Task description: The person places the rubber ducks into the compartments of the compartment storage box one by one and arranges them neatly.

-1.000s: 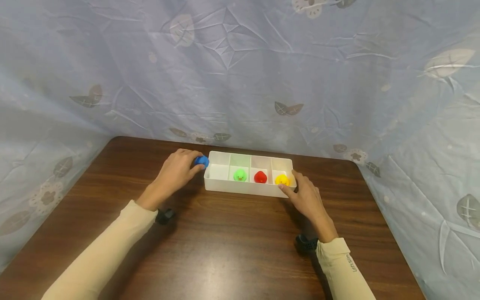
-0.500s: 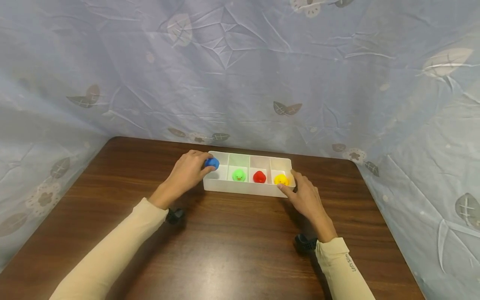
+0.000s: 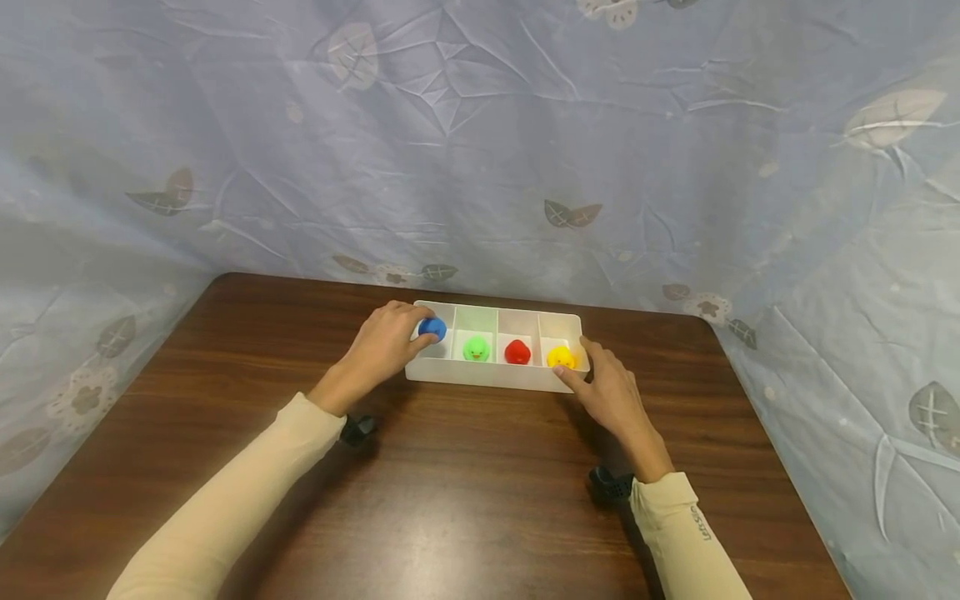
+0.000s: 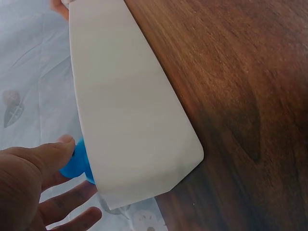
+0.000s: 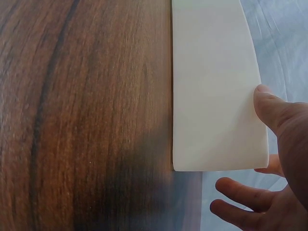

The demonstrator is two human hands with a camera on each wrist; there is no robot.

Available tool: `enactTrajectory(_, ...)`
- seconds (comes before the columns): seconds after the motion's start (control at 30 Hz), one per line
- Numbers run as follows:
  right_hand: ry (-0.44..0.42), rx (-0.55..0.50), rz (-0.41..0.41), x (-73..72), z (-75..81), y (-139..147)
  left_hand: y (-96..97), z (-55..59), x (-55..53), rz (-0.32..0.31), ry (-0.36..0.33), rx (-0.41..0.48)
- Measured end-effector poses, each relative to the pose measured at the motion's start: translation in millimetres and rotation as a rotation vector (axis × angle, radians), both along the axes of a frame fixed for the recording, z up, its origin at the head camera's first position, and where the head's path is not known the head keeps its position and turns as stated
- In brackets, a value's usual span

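My left hand (image 3: 386, 346) pinches a blue rubber duck (image 3: 432, 330) between thumb and fingers, within the leftmost compartment of a white divided box (image 3: 491, 375). In the left wrist view, the box's front wall partly hides that duck (image 4: 74, 166). A green rubber duck (image 3: 476, 349), a red one (image 3: 517, 352) and a yellow one (image 3: 561, 358) sit in the other compartments, left to right. My right hand (image 3: 611, 387) holds the box's right front corner, its thumb on the front rim and its fingers at the right end.
The box stands near the back edge of a dark wooden table (image 3: 450, 500). A pale patterned cloth (image 3: 480, 150) hangs behind the table and along both sides.
My left hand has moved right, carrying the blue rubber duck from outside the box's left end over the rim into the leftmost compartment. My right hand has kept its place on the box.
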State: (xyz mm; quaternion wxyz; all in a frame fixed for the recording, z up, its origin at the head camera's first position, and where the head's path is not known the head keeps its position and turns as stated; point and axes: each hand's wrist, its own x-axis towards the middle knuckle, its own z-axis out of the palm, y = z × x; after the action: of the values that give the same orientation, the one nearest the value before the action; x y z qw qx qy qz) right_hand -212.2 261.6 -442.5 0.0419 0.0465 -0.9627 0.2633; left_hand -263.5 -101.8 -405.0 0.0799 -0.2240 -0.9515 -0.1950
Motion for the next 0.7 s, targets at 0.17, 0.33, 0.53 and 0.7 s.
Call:
enactTrajectory(0.17,0.0,-0.005,0.002,0.0,0.8,-0.2,2.0,-1.1,0.5,-0.007,-0.001,0.0)
enactTrajectory(0.33,-0.011,-0.012,0.0,-0.3,-0.2,1.0,4.1,-3.1,0.2,-0.014,0.002,0.0)
enactTrajectory(0.53,-0.025,-0.016,-0.003,-0.6,-2.3,1.8,6.6,-3.9,0.6,-0.022,0.006,0.003)
enactTrajectory(0.7,-0.019,-0.018,-0.005,-1.3,-2.2,2.6,8.4,-2.6,0.8,-0.013,0.004,-0.004)
